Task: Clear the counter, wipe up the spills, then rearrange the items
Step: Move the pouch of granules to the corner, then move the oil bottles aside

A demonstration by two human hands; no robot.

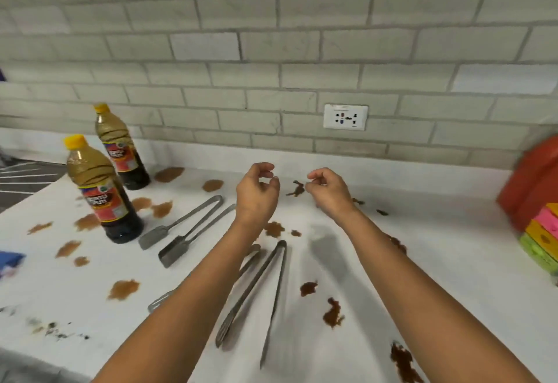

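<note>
Brown spills (333,311) dot the white counter (437,262) in several places. Two dark sauce bottles with yellow caps stand at the left, one nearer (101,192) and one behind it (120,147). Flat-ended steel tongs (188,225) lie beside them. Longer tongs (259,292) lie under my left forearm, with a third pair (160,299) partly hidden by it. My left hand (256,194) and my right hand (327,191) hover above the counter near the wall, fingers loosely curled, holding nothing.
A red board (531,177) leans at the far right with a stack of coloured sponges (543,237) in front. A blue object (9,262) lies at the left edge. A wall socket (345,117) sits in the tiled backsplash. A dark hob (27,177) borders the counter's left.
</note>
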